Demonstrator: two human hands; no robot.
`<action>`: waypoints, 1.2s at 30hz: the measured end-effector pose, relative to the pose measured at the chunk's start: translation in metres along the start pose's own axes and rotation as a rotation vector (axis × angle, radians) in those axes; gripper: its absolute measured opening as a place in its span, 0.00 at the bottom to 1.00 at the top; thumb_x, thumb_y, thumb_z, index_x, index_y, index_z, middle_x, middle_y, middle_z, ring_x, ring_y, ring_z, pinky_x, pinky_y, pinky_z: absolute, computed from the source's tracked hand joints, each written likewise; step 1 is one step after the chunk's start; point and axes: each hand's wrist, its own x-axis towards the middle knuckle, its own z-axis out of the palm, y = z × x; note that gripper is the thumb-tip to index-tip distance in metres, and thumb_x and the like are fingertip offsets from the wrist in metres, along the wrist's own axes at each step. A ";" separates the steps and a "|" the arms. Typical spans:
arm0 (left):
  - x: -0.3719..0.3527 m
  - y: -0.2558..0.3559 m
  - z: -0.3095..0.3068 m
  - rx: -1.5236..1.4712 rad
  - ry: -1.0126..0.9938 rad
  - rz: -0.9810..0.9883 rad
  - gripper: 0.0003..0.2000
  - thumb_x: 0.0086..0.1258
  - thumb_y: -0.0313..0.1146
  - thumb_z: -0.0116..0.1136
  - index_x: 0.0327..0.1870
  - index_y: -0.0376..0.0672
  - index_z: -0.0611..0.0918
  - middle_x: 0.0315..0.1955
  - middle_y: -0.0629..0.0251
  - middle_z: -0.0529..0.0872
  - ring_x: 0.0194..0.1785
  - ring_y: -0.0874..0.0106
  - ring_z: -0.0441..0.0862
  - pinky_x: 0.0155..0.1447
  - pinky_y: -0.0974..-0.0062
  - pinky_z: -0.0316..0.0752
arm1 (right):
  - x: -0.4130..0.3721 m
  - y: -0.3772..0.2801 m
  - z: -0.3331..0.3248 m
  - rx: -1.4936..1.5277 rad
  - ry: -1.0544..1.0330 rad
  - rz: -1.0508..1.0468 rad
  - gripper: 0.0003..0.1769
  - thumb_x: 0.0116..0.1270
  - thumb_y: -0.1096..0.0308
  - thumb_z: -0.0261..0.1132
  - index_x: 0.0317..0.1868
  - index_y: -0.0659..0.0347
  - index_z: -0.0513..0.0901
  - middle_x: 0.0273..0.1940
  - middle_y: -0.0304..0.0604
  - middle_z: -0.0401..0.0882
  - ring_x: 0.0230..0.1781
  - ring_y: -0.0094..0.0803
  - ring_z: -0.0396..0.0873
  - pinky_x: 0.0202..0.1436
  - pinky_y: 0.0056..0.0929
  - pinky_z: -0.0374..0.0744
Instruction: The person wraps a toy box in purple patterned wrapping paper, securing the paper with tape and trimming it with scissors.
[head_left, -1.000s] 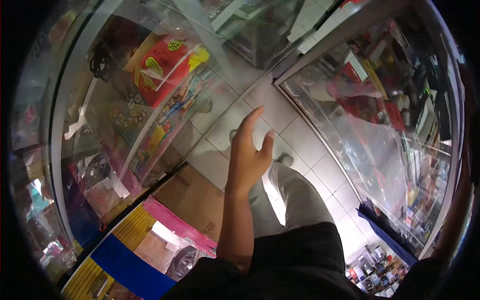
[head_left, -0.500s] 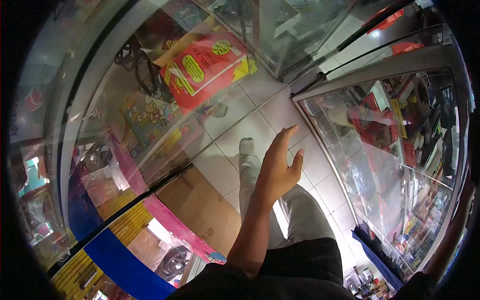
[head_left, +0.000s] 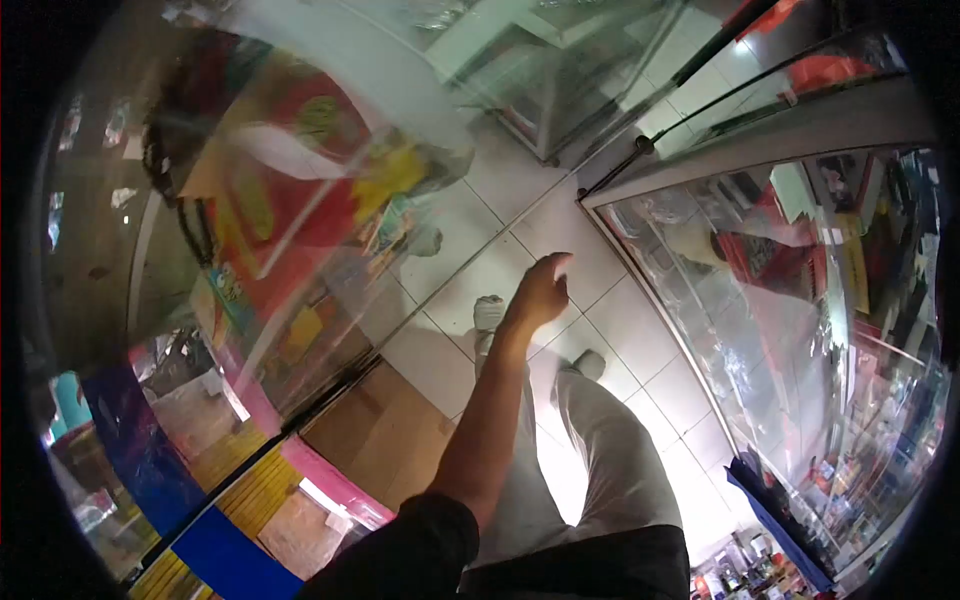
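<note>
My fingers (head_left: 556, 262) are drawn loosely together and bent a little at the knuckles, with nothing between them; they are blurred, so I cannot tell more of how each one lies. They belong to my left hand (head_left: 540, 292), which hangs empty in the air at the end of my bare, outstretched forearm (head_left: 490, 420), above the pale tiled floor (head_left: 450, 270) of a narrow aisle. Below the hand in the view are my two light shoes (head_left: 487, 312), one just beside the wrist and the other nearer my body, and my grey trousers (head_left: 610, 460) run down to them. Nearest to the hand on the right is a glass showcase (head_left: 760, 330), its metal corner frame (head_left: 640, 270) close to my fingertips but apart from them; red and dark boxes show through the pane, too smeared to read. To the left, farther off, stands a curved glass cabinet (head_left: 330, 290) with a red and yellow packet (head_left: 300, 190) behind the glass. A flat sheet of brown cardboard (head_left: 385, 430) lies on the floor at its foot, beside a pink strip (head_left: 330, 478) and a blue panel (head_left: 240, 555). My black sleeve (head_left: 410, 545) covers the upper arm at the bottom edge.
</note>
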 end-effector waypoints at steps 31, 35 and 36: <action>0.350 -0.314 0.165 0.518 -0.495 -0.132 0.58 0.57 0.13 0.66 0.85 0.65 0.47 0.85 0.54 0.45 0.85 0.51 0.47 0.83 0.48 0.53 | -0.014 0.063 0.132 -0.188 0.214 -0.413 0.13 0.74 0.74 0.68 0.55 0.72 0.84 0.53 0.53 0.86 0.48 0.34 0.86 0.51 0.30 0.85; 0.301 -0.304 0.143 0.911 -0.468 0.014 0.58 0.56 0.20 0.70 0.86 0.59 0.46 0.86 0.57 0.44 0.87 0.52 0.41 0.86 0.48 0.46 | -0.005 0.057 0.135 -0.214 0.178 -0.447 0.13 0.74 0.74 0.68 0.55 0.72 0.84 0.53 0.53 0.86 0.48 0.34 0.86 0.51 0.30 0.85; 0.289 -0.297 0.135 0.919 -0.474 0.005 0.58 0.56 0.20 0.70 0.86 0.59 0.46 0.86 0.57 0.44 0.87 0.52 0.41 0.86 0.48 0.46 | -0.005 0.058 0.138 -0.211 0.169 -0.443 0.13 0.74 0.74 0.68 0.55 0.72 0.84 0.53 0.53 0.86 0.48 0.34 0.86 0.51 0.30 0.85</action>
